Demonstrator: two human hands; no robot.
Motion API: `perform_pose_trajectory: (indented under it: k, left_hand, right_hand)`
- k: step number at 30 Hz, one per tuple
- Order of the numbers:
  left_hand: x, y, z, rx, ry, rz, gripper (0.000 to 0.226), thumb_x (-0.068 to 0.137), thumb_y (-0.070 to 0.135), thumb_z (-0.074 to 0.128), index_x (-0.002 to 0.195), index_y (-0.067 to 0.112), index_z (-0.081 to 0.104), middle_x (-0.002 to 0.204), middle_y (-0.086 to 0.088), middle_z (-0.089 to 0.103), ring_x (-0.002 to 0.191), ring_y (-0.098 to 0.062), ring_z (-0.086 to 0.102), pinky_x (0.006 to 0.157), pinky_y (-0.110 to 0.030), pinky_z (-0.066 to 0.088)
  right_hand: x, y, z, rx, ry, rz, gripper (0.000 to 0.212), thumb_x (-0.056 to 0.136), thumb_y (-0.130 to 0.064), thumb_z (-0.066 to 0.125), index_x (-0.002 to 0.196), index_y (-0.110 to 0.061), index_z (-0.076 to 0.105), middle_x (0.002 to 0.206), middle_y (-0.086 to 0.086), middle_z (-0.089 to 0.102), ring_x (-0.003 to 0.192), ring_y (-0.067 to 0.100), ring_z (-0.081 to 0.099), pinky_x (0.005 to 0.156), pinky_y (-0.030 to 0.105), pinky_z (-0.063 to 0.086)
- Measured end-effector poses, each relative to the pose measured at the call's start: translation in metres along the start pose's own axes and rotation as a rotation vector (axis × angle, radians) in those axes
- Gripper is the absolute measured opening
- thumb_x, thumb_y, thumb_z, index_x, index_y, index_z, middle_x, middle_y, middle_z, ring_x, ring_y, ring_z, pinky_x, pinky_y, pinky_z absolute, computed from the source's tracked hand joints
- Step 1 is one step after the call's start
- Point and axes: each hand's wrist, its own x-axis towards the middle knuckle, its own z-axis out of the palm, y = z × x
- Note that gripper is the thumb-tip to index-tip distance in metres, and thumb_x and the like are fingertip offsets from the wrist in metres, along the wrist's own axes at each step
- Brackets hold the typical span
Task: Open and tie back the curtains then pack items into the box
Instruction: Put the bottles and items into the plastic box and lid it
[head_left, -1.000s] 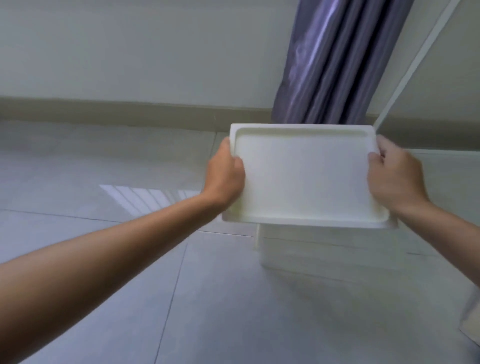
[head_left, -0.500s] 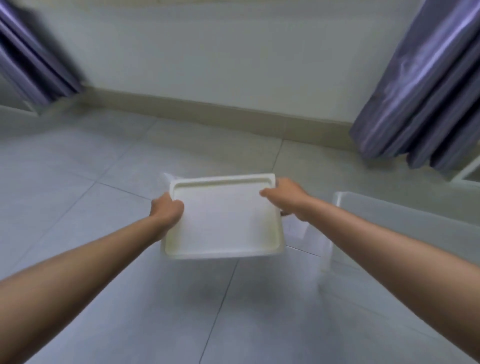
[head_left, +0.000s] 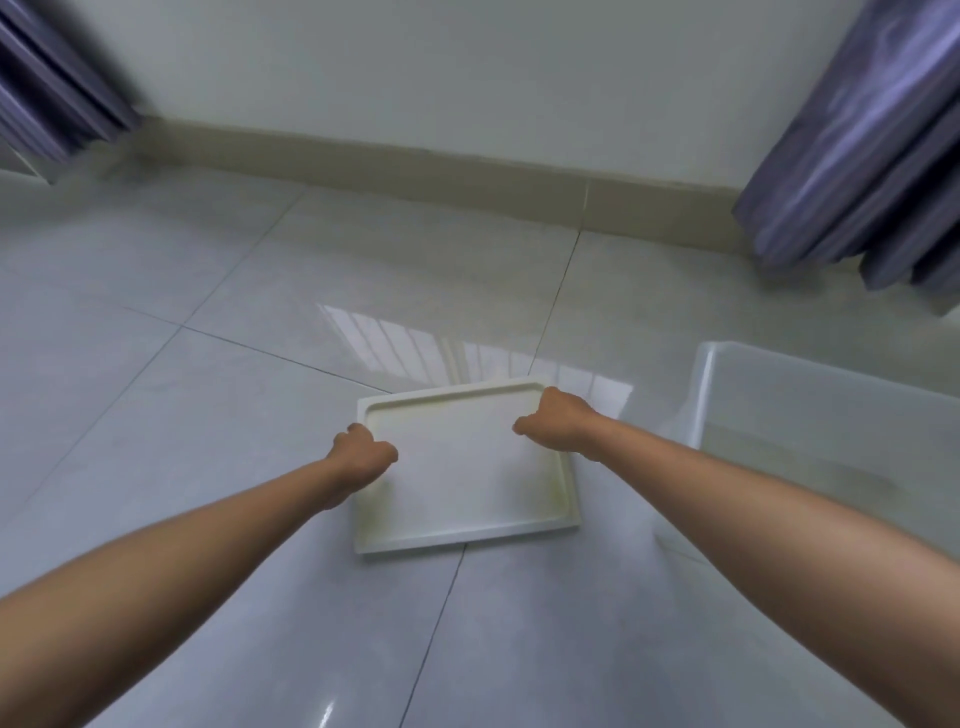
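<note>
Two curtains frame the scene: one curtain (head_left: 57, 98) hangs far out past the left hand, blurred, and the other curtain (head_left: 862, 140) hangs far beyond the right hand. Both look drawn aside from the bare wall between them, so the opening step seems done; whether they are tied back cannot be told.

Left hand (head_left: 363, 454) curls round the lid's (head_left: 467, 478) left edge, thumb on top. Between the two grips the lid lies flat, hollow side up, on or just above the floor (head_left: 208, 364). Right hand (head_left: 558, 421) clamps the lid's far right corner, fingers curled over the rim.

Just outside the right grip stands the box (head_left: 698, 395), uncovered and translucent; no contents can be made out in it. Packing looks barely begun: the lid is off and being set aside, with no items in sight.
</note>
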Motion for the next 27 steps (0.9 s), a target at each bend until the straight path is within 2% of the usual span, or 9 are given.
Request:
perform_pose_trajectory:
  k: [2, 4, 8, 11, 14, 16, 21, 24, 27]
  left_hand:
    - [0.002, 0.000, 0.001, 0.012, -0.030, 0.005, 0.073, 0.091, 0.024, 0.053, 0.147, 0.001, 0.012, 0.151, -0.017, 0.023, 0.134, -0.034, 0.031, 0.103, -0.040, 0.035]
    - [0.005, -0.002, 0.001, 0.028, -0.083, 0.009, 0.077, 0.091, 0.025, 0.054, 0.149, 0.002, 0.008, 0.152, -0.016, 0.022, 0.136, -0.033, 0.029, 0.107, -0.041, 0.033]
    - [-0.001, 0.010, 0.006, 0.069, -0.137, 0.048, 0.083, 0.091, 0.025, 0.056, 0.149, 0.003, 0.001, 0.154, -0.017, 0.021, 0.138, -0.033, 0.028, 0.111, -0.040, 0.030]
    - [-0.012, 0.043, 0.008, 0.174, -0.058, 0.177, 0.083, 0.092, 0.023, 0.057, 0.149, 0.000, 0.001, 0.155, -0.019, 0.016, 0.141, -0.033, 0.023, 0.111, -0.038, 0.024]
    - [-0.024, 0.101, 0.005, 0.341, 0.103, 0.503, 0.080, 0.091, 0.018, 0.061, 0.147, -0.006, 0.010, 0.154, -0.023, 0.016, 0.142, -0.033, 0.019, 0.114, -0.034, 0.018]
    - [-0.041, 0.152, 0.011, 0.400, 0.138, 0.724, 0.077, 0.090, 0.017, 0.061, 0.147, -0.005, 0.013, 0.154, -0.024, 0.017, 0.143, -0.033, 0.019, 0.115, -0.036, 0.017]
    - [-0.133, 0.290, 0.076, 0.380, 0.158, 1.161, 0.075, 0.092, 0.020, 0.056, 0.150, 0.002, 0.011, 0.156, -0.018, 0.013, 0.146, -0.025, 0.011, 0.116, -0.029, 0.012]
    - [-0.205, 0.348, 0.148, 0.401, 0.061, 1.390, 0.073, 0.093, 0.021, 0.055, 0.150, 0.005, 0.013, 0.157, -0.015, 0.014, 0.145, -0.023, 0.013, 0.114, -0.026, 0.012]
    - [-0.273, 0.381, 0.226, 0.505, -0.065, 1.618, 0.064, 0.094, 0.027, 0.053, 0.148, 0.011, 0.024, 0.156, -0.014, 0.020, 0.142, -0.028, 0.023, 0.116, -0.038, 0.021]
  right_hand:
    - [-0.006, 0.004, -0.001, -0.025, -0.065, -0.021, 0.084, 0.095, -0.036, 0.054, 0.152, -0.001, 0.003, 0.154, 0.015, 0.028, 0.137, 0.032, 0.035, 0.104, 0.034, 0.036]
    - [-0.013, 0.009, -0.002, -0.048, -0.101, -0.044, 0.090, 0.095, -0.041, 0.054, 0.153, -0.005, -0.004, 0.159, 0.014, 0.019, 0.143, 0.032, 0.027, 0.110, 0.035, 0.030]
    - [-0.029, 0.014, -0.010, -0.170, -0.089, -0.116, 0.088, 0.097, -0.044, 0.051, 0.153, -0.008, -0.007, 0.158, 0.014, 0.022, 0.142, 0.031, 0.028, 0.111, 0.034, 0.029]
    - [-0.052, 0.011, -0.031, -0.246, 0.015, -0.304, 0.077, 0.096, -0.041, 0.052, 0.154, -0.012, 0.011, 0.155, 0.011, 0.030, 0.140, 0.030, 0.032, 0.110, 0.034, 0.031]
    - [-0.089, 0.021, -0.071, -0.215, 0.239, -0.475, 0.056, 0.095, -0.033, 0.057, 0.145, -0.016, 0.039, 0.146, 0.007, 0.047, 0.131, 0.025, 0.046, 0.103, 0.027, 0.034]
    - [-0.119, 0.044, -0.102, -0.126, 0.390, -0.516, 0.047, 0.093, -0.027, 0.061, 0.136, -0.015, 0.050, 0.133, 0.008, 0.058, 0.117, 0.023, 0.057, 0.097, 0.027, 0.040]
    - [-0.192, 0.153, -0.169, 0.060, 0.681, -0.303, 0.036, 0.089, -0.025, 0.065, 0.124, -0.020, 0.059, 0.115, 0.001, 0.066, 0.094, 0.016, 0.065, 0.090, 0.026, 0.048]
    - [-0.236, 0.235, -0.190, 0.157, 0.829, -0.106, 0.027, 0.088, -0.023, 0.065, 0.115, -0.020, 0.064, 0.103, -0.003, 0.068, 0.090, 0.014, 0.065, 0.088, 0.028, 0.050]
    - [-0.282, 0.321, -0.187, 0.294, 0.914, 0.117, 0.014, 0.088, -0.019, 0.064, 0.101, -0.021, 0.069, 0.092, -0.002, 0.071, 0.085, 0.018, 0.069, 0.083, 0.028, 0.052]
